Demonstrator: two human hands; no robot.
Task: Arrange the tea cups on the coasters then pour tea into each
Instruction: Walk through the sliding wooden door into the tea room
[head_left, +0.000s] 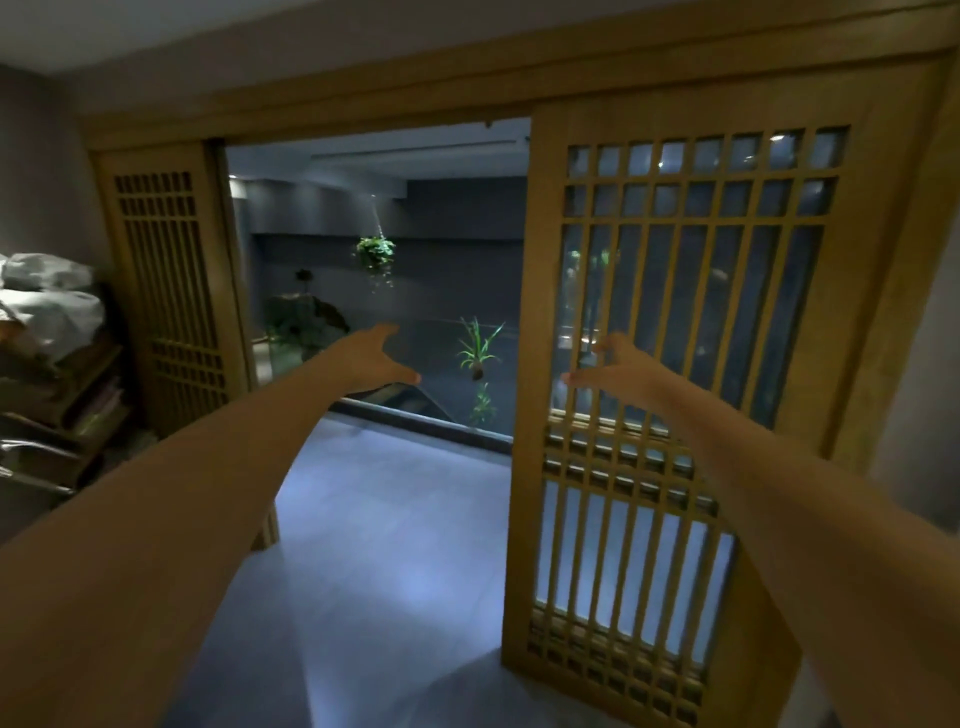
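No tea cups, coasters or teapot anywhere in this view, so where the task's things sit cannot be told from here. What we have instead is two bare arms stretched straight out ahead at chest height. The left hand (376, 358) is spread wide, thumb dropped low and fingers reaching up and forward, holding nothing. The right hand (615, 366) mirrors it, thumb pointing inward toward the left one, fingers loosely curled and apart, nothing in its grasp either. The two hands are well apart, palms turned roughly toward each other.

The right hand hangs in front of a tall light-wood sliding lattice door with glass panes (675, 389); whether it touches the door cannot be told. The left hand is framed by the open doorway. A matching wooden lattice panel (166, 291) stands at the left of the opening.

Through the gap: a pale grey tiled floor (395, 519), a dark low ledge, and beyond it a dim courtyard with a hanging green leafy plant (375, 253) and a spiky green grass-like plant (478, 351). At far left, a cluttered wooden shelf (67, 395) with whitish bundles on top.
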